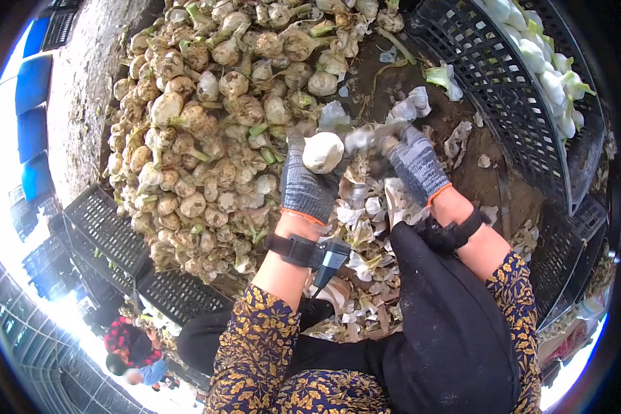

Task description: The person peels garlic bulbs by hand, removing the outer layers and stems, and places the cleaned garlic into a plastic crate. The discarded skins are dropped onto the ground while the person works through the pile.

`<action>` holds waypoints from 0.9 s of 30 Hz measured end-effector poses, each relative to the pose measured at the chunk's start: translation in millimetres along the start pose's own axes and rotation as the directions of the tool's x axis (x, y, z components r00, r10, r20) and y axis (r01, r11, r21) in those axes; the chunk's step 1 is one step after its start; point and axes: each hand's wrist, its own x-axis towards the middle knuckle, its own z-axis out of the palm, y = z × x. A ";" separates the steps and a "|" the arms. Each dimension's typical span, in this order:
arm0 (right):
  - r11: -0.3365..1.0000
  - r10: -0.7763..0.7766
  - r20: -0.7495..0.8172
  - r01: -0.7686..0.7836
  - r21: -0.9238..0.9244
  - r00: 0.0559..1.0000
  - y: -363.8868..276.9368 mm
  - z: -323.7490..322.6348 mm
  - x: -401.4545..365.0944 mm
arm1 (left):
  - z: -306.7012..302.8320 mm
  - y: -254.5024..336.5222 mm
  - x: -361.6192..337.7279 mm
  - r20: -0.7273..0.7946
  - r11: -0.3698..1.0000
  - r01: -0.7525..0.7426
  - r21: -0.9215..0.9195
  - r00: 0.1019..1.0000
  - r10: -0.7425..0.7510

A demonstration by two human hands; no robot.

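Left hand [303, 186], grey glove: grip closed round peeled white bulb [323, 152], held above peelings [366, 207] on ground. Right hand [417, 165], grey glove, just beside bulb: fingers curled at pale skin strip [366, 138], blurred, cannot tell if pinched. Heap of unpeeled bulbs [207, 138] on ground beyond left hand. Black crate [510, 103] of peeled bulbs beyond right hand.

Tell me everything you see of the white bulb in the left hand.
The bulb is round, creamy white and looks peeled clean, unlike the soil-stained pile behind. The grey-gloved left hand clasps it from below, above loose white skins. The gloved right hand is close beside it, blurred; contact cannot be told. No stalk or roots show.
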 end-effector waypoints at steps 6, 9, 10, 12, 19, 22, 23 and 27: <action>0.816 -0.343 0.042 0.320 -0.481 0.938 -17.6 -0.1 -9.7 | -1.9 1.5 -1.5 0.063 0.985 0.102 -0.138 0.994 -0.094; 0.796 -0.427 0.064 0.408 -0.447 0.902 -19.5 7.5 -10.9 | 3.4 -0.9 -1.9 -0.030 0.990 0.069 -0.121 0.997 -0.073; 0.877 -0.345 0.113 0.363 -0.313 0.932 -14.9 9.4 -7.3 | 5.3 -0.4 -2.4 -0.061 0.995 0.068 -0.072 0.995 -0.072; 0.995 -0.048 0.262 0.069 -0.072 0.964 -32.4 10.5 -10.0 | 5.0 1.5 -4.0 -0.108 0.993 0.066 0.102 0.993 -0.054; 0.987 0.126 0.270 -0.094 -0.128 0.955 -68.9 20.3 -21.7 | 15.0 -17.5 -0.2 -0.192 0.966 -0.036 0.255 0.978 0.087; 0.990 0.068 0.261 -0.033 -0.140 0.963 -58.7 19.8 -20.4 | 13.1 -22.0 2.2 -0.163 0.943 -0.099 0.317 0.974 0.157; 0.992 -0.018 0.230 0.046 -0.117 0.973 -56.7 19.1 -20.8 | 12.8 -22.5 2.4 -0.179 0.924 -0.118 0.364 0.965 0.194; 0.994 -0.043 0.293 0.071 -0.087 0.955 -51.2 13.5 -19.2 | 11.3 -21.0 2.9 -0.155 0.958 -0.060 0.279 0.982 0.106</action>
